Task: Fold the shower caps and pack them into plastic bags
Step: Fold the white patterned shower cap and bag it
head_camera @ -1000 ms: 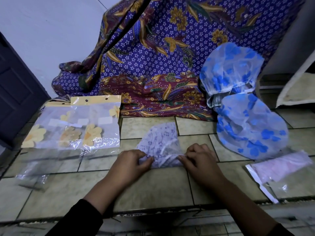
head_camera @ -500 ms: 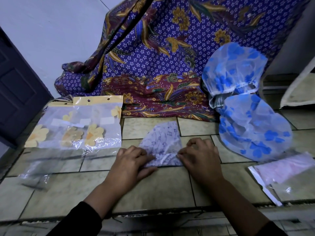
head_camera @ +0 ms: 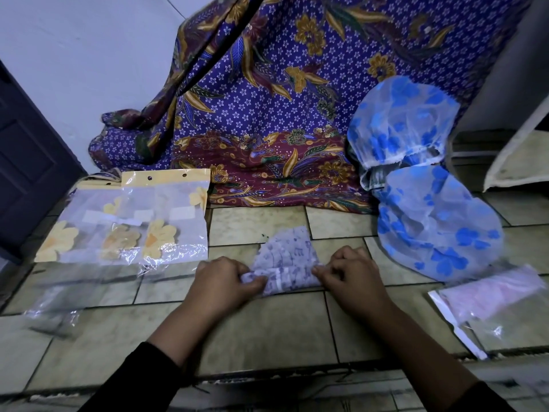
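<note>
A small pale purple shower cap (head_camera: 289, 258) with a music-note print lies folded on the tiled floor in the middle. My left hand (head_camera: 221, 285) pinches its lower left edge. My right hand (head_camera: 349, 276) pinches its lower right edge, fingers curled. The bottom strip of the cap is turned up between my hands. Two blue flowered shower caps (head_camera: 436, 224) lie unfolded at the right. Clear plastic bags with yellow flowers (head_camera: 127, 221) lie at the left.
A packed clear bag with a pink cap (head_camera: 490, 295) lies at the right front. A loose clear bag (head_camera: 53, 307) lies at the left front. A purple batik cloth (head_camera: 282, 114) hangs behind. A dark door (head_camera: 26, 162) stands at the left.
Both hands have curled and rolled the cap's bottom edge upward, so the cap looks shorter. My left hand went from flat on the cap to pinching it.
</note>
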